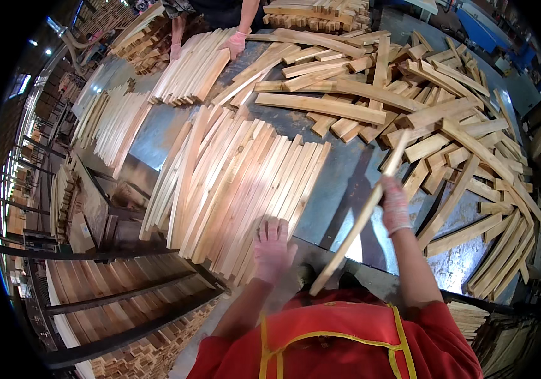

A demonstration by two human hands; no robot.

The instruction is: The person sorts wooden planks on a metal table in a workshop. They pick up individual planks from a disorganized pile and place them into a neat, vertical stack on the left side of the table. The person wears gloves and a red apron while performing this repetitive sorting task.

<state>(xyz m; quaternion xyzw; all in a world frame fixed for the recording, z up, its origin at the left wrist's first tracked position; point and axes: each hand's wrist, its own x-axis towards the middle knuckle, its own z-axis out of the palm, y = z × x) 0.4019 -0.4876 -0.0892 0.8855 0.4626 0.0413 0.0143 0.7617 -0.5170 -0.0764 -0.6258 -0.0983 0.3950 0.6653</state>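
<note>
My right hand point(395, 205), in a pinkish work glove, is closed around the middle of a narrow wooden strip point(360, 224). The strip slants from the loose pile down toward my waist. My left hand point(273, 249), gloved as well, lies with its fingers stretched over the near ends of a row of wooden strips point(245, 183). These strips lie side by side on the metal table point(330, 189), and those at the left end are skewed. To the right is a tangled heap of wooden strips point(371, 101), some slightly curved.
Across the table a co-worker's gloved hands point(235, 44) grip both sides of another row of strips point(191, 66). A smaller row point(119, 126) lies at the left. Below left stands a dark metal rack point(125, 294) over stacked wood. More stacked strips point(315, 16) stand at the back.
</note>
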